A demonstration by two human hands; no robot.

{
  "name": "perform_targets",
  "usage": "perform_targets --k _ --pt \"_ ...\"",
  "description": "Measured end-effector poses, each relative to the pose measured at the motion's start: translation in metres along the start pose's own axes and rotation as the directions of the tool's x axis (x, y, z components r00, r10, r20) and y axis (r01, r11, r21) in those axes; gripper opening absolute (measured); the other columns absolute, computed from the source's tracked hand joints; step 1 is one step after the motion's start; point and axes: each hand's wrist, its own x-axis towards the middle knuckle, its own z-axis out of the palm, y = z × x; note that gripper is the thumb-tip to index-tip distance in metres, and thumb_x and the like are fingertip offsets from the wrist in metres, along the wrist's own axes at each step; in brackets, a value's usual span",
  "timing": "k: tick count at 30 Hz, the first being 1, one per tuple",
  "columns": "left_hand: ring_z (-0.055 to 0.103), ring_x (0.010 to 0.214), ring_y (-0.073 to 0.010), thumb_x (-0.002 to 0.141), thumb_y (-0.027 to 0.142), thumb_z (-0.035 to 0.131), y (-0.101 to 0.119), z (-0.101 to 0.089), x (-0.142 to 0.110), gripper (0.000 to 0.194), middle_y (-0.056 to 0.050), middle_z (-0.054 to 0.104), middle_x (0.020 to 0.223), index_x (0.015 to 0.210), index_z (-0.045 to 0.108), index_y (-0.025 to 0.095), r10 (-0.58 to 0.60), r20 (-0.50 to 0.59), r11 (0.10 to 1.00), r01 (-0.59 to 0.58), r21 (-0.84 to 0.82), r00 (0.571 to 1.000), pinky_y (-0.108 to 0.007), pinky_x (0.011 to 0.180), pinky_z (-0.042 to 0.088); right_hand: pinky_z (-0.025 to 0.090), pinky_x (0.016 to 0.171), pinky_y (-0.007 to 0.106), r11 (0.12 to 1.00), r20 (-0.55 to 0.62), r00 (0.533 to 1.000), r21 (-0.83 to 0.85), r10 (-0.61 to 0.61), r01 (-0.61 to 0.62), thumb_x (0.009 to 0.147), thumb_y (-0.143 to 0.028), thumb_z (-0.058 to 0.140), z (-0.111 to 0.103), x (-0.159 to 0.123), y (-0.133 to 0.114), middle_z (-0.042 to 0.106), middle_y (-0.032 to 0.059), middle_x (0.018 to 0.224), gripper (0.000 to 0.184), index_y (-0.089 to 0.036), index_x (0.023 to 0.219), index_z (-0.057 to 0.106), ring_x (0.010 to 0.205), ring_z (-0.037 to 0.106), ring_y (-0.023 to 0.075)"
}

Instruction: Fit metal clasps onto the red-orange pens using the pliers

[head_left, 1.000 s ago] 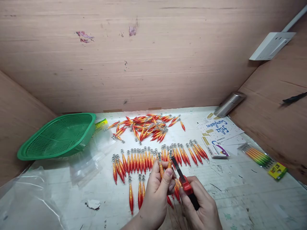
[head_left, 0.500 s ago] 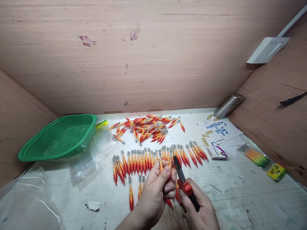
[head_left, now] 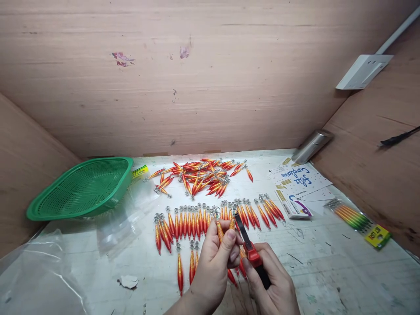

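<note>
My left hand (head_left: 215, 267) is closed around one or two red-and-orange fishing lures (head_left: 219, 230), held upright near the table's front. My right hand (head_left: 274, 286) grips red-handled pliers (head_left: 251, 250), whose dark jaws point up to the top of the held lures. A row of the same lures (head_left: 210, 216) lies side by side just beyond my hands. A few more lures (head_left: 179, 269) lie left of my left wrist. A loose heap of lures (head_left: 200, 175) lies farther back near the wall.
A green mesh basket (head_left: 80, 187) stands at the back left, clear plastic bags (head_left: 121, 218) beside it. Printed cards (head_left: 300, 177), a small box (head_left: 293, 204) and a metal cylinder (head_left: 311, 145) lie at the right. A packet of yellow-green lures (head_left: 359, 221) rests by the right wall.
Both hands stay together at the front; the held lures and the pliers shifted slightly. The camera tilted a little.
</note>
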Motion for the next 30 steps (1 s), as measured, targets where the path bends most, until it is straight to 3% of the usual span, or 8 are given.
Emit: perform_targets --k 6,12,18,23,25,26,27,30 --pt "0.033 0.048 -0.0011 0.077 0.051 0.078 -0.002 -0.001 0.000 0.042 0.006 0.056 0.069 0.088 0.054 0.018 0.007 0.016 1.000 -0.007 0.027 1.000 -0.019 0.048 0.023 0.049 0.077 0.024 1.000 -0.012 1.000 -0.022 -0.020 0.020 0.098 -0.032 0.052 0.005 -0.004 0.003 0.061 0.0033 0.087 0.017 -0.024 0.086 0.062 0.081 0.060 0.0168" --pt "0.032 0.048 -0.0008 0.081 0.043 0.077 0.000 -0.005 0.003 0.037 0.006 0.057 0.069 0.085 0.051 0.018 -0.017 0.078 0.998 0.022 -0.062 0.997 -0.018 0.047 0.021 0.047 0.071 0.024 0.995 0.019 0.999 0.094 0.041 -0.042 0.097 -0.034 0.054 0.006 -0.003 -0.001 0.060 0.0017 0.081 0.019 -0.023 0.085 0.064 0.074 0.060 0.0156" --pt "0.034 0.047 -0.0013 0.074 0.040 0.083 0.009 -0.002 0.005 0.040 0.004 0.060 0.067 0.086 0.052 0.017 -0.110 0.096 0.981 0.123 -0.150 0.989 -0.015 0.044 0.018 0.047 0.067 0.024 0.962 0.106 0.977 0.185 0.184 -0.201 0.092 -0.047 0.058 0.003 0.000 -0.005 0.056 -0.0002 0.074 0.031 -0.022 0.075 0.061 0.068 0.055 0.0144" --pt "0.033 0.046 -0.0023 0.070 0.037 0.085 0.010 0.001 0.007 0.039 0.002 0.062 0.068 0.087 0.056 0.016 -0.143 0.055 0.969 0.151 -0.195 0.988 -0.016 0.043 0.019 0.046 0.054 0.024 0.891 0.201 0.895 0.147 0.399 -0.430 0.087 -0.064 0.054 -0.017 -0.001 0.016 0.055 -0.0009 0.063 0.045 -0.021 0.076 0.059 0.056 0.053 0.0139" --pt "0.038 0.049 -0.0039 0.066 0.036 0.087 0.009 0.001 0.009 0.042 0.002 0.062 0.068 0.090 0.060 0.015 -0.126 -0.023 0.970 0.118 -0.210 0.992 -0.017 0.045 0.025 0.051 0.060 0.029 0.901 0.083 0.899 -0.102 0.431 -0.422 0.086 -0.068 0.049 -0.045 0.005 0.036 0.062 0.0025 0.068 0.048 -0.021 0.086 0.062 0.061 0.060 0.0182" --pt "0.041 0.051 -0.0049 0.065 0.036 0.088 0.008 0.000 0.010 0.043 0.002 0.061 0.069 0.092 0.061 0.015 -0.117 -0.064 0.972 0.101 -0.210 0.991 -0.018 0.047 0.030 0.052 0.063 0.031 0.871 -0.058 0.919 -0.298 0.391 -0.390 0.084 -0.069 0.046 -0.064 0.009 0.047 0.062 0.0039 0.070 0.049 -0.022 0.084 0.061 0.065 0.062 0.0203" --pt "0.045 0.054 -0.0061 0.063 0.036 0.089 0.007 -0.001 0.011 0.045 0.002 0.061 0.069 0.093 0.062 0.015 -0.112 -0.100 0.975 0.090 -0.203 0.989 -0.019 0.051 0.035 0.053 0.065 0.033 0.772 -0.214 0.925 -0.510 0.314 -0.380 0.082 -0.069 0.041 -0.083 0.014 0.058 0.062 0.0052 0.071 0.050 -0.023 0.081 0.061 0.067 0.062 0.0226" --pt "0.054 0.062 -0.0090 0.063 0.037 0.088 -0.005 -0.004 0.013 0.047 0.002 0.062 0.072 0.097 0.064 0.014 -0.118 -0.161 0.984 0.094 -0.150 0.980 -0.023 0.065 0.044 0.049 0.072 0.049 0.571 -0.441 0.869 -0.664 0.224 -0.483 0.075 -0.056 0.042 -0.139 0.027 0.085 0.059 0.0161 0.086 0.037 -0.022 0.074 0.058 0.079 0.059 0.0348"
